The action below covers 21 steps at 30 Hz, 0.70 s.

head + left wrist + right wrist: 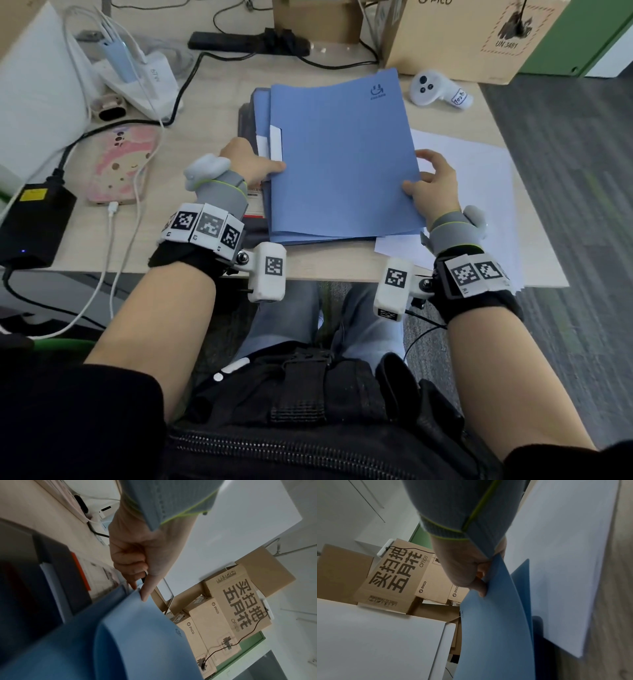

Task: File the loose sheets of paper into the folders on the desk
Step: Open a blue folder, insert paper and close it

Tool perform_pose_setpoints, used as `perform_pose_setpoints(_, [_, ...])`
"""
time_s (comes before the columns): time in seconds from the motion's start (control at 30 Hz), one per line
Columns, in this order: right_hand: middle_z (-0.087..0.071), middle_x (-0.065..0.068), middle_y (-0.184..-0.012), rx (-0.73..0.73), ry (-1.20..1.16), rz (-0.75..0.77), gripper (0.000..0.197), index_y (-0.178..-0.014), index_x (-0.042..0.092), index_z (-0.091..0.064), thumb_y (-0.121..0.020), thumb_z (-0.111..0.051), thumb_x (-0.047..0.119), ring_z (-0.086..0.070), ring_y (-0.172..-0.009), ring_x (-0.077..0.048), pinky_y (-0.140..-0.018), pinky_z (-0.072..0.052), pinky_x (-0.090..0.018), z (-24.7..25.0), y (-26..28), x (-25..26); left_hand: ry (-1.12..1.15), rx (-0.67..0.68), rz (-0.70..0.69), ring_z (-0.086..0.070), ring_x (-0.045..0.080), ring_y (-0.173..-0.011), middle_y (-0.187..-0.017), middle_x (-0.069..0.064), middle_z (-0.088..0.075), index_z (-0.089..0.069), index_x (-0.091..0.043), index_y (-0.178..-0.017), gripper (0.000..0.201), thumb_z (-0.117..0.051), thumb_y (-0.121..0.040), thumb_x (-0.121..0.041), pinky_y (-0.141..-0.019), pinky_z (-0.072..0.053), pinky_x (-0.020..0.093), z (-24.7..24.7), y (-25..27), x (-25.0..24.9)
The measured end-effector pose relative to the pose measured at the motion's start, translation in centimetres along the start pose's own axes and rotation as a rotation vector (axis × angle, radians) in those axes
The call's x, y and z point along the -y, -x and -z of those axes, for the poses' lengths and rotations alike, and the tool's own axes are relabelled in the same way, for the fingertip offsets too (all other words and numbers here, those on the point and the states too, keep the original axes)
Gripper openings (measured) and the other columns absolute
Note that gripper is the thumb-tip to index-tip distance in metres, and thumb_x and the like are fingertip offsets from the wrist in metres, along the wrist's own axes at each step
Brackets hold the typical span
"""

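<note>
Opening: top blue folder (342, 161) is being lifted.
Hands: left hand (251, 161) and right hand (435, 185) are pinched on its opposite edges.
Next: loose sheets (479, 178) right of folder get slipped in, probably.

Even, soft daylight in the head view; both wrist views dimmer, blurred and strongly warped at the edges.

Head view down over the desk (212, 113) — wrist views low, close, sharing the cardboard boxes (238, 601).
</note>
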State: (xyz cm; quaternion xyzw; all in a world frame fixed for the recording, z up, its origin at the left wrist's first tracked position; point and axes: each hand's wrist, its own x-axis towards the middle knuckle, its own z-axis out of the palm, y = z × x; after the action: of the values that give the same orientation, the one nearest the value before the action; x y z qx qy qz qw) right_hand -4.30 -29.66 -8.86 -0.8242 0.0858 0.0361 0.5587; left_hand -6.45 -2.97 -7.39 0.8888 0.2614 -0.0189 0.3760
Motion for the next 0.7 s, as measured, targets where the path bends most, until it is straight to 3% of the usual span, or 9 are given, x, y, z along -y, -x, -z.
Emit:
perform_pose_setpoints(0.1, [-0.066, -0.006, -0.087, -0.022, 0.076, 0.006, 0.056, -0.128, 0.022, -0.051, -0.079, -0.047, -0.004, -0.059, -0.082, -0.025, -0.076, -0.049, -0.030, 0.1, -0.2, -0.3, 0.148, 0.162, 0.019, -0.041, 0.013, -0.040, -0.058, 0.006, -0.048, -0.048, -0.009, -0.060, 0.028, -0.065, -0.078, -0.023, -0.042, -0.031, 0.019, 0.3, 0.4, -0.2])
perform_pose_setpoints(0.17, [-0.065, -0.009, -0.107, -0.033, 0.205, 0.002, 0.055, -0.131, 0.021, -0.050, -0.081, -0.049, -0.001, -0.059, -0.093, -0.024, -0.077, -0.044, -0.026, -0.2, -0.1, -0.3, 0.231, 0.226, 0.005, -0.033, 0.007, -0.028, -0.057, 0.006, -0.042, -0.046, -0.009, -0.061, 0.026, -0.055, -0.084, -0.017, -0.034, -0.026, 0.014, 0.3, 0.9, -0.5])
perform_pose_setpoints(0.23, [-0.051, -0.008, -0.131, -0.030, 0.414, 0.014, 0.058, -0.136, 0.023, -0.045, -0.081, -0.056, 0.008, -0.050, -0.118, -0.026, -0.090, -0.042, -0.030, -1.0, 0.0, -0.2, 0.298, 0.235, -0.018, -0.037, 0.006, -0.028, -0.061, 0.008, -0.048, -0.052, -0.006, -0.069, 0.020, -0.051, -0.087, -0.015, -0.032, -0.028, 0.013, 0.3, 1.3, -0.6])
perform_pose_setpoints(0.3, [-0.034, -0.007, -0.145, -0.004, 0.537, 0.106, 0.069, -0.141, 0.024, -0.039, -0.078, -0.069, 0.025, -0.031, -0.135, -0.028, -0.109, -0.032, -0.039, -2.1, 0.9, 0.6, 0.419, 0.238, -0.021, -0.051, 0.008, -0.042, -0.072, 0.007, -0.058, -0.057, -0.006, -0.080, 0.014, -0.051, -0.089, -0.014, -0.036, -0.037, 0.012, 0.2, 1.7, -0.9])
perform_pose_setpoints(0.37, [-0.028, -0.006, -0.150, 0.187, 0.428, 0.234, 0.081, -0.143, 0.020, -0.035, -0.075, -0.076, 0.036, -0.022, -0.142, -0.023, -0.117, -0.022, -0.037, -3.5, 2.1, 2.0, 0.545, 0.235, -0.012, -0.057, 0.013, -0.059, -0.077, 0.004, -0.061, -0.057, -0.010, -0.081, 0.013, -0.050, -0.091, -0.012, -0.041, -0.045, 0.014, 0.2, 1.9, -1.0])
perform_pose_setpoints(0.47, [-0.028, -0.001, -0.153, 0.601, 0.361, 0.307, 0.090, -0.146, 0.018, -0.032, -0.071, -0.079, 0.034, -0.024, -0.143, -0.013, -0.113, -0.020, -0.023, -5.1, 3.9, 4.1, 0.628, 0.212, -0.013, -0.059, 0.015, -0.064, -0.077, 0.004, -0.061, -0.055, -0.012, -0.076, 0.016, -0.051, -0.091, -0.009, -0.045, -0.049, 0.016, 0.1, 2.0, -1.4])
perform_pose_setpoints(0.53, [-0.021, -0.001, -0.156, 0.683, 0.523, 0.377, 0.099, -0.148, 0.022, -0.027, -0.067, -0.081, 0.038, -0.019, -0.145, -0.015, -0.119, -0.016, -0.033, -6.0, 4.1, 4.5, 0.653, 0.187, -0.009, -0.058, 0.015, -0.063, -0.075, 0.005, -0.060, -0.054, -0.011, -0.074, 0.018, -0.051, -0.091, -0.008, -0.042, -0.048, 0.015, 0.0, 2.1, -1.7])
perform_pose_setpoints(0.6, [-0.019, -0.005, -0.157, 0.642, 0.651, 0.474, 0.097, -0.149, 0.022, -0.024, -0.069, -0.080, 0.031, -0.018, -0.146, -0.022, -0.120, -0.016, -0.043, -6.8, 3.8, 3.9, 0.667, 0.186, -0.008, -0.059, 0.013, -0.061, -0.075, 0.005, -0.060, -0.054, -0.011, -0.075, 0.017, -0.050, -0.091, -0.007, -0.041, -0.048, 0.015, -0.2, 2.1, -1.8])
perform_pose_setpoints(0.7, [-0.030, -0.008, -0.154, 0.539, 0.615, 0.578, 0.073, -0.146, 0.017, -0.033, -0.078, -0.053, -0.002, -0.029, -0.143, -0.025, -0.118, -0.022, -0.035, -7.2, 3.6, 3.0, 0.707, 0.190, 0.001, -0.062, 0.011, -0.056, -0.077, 0.006, -0.061, -0.056, -0.003, -0.093, 0.011, -0.045, -0.092, -0.006, -0.042, -0.049, 0.016, -0.2, 2.1, -2.0])
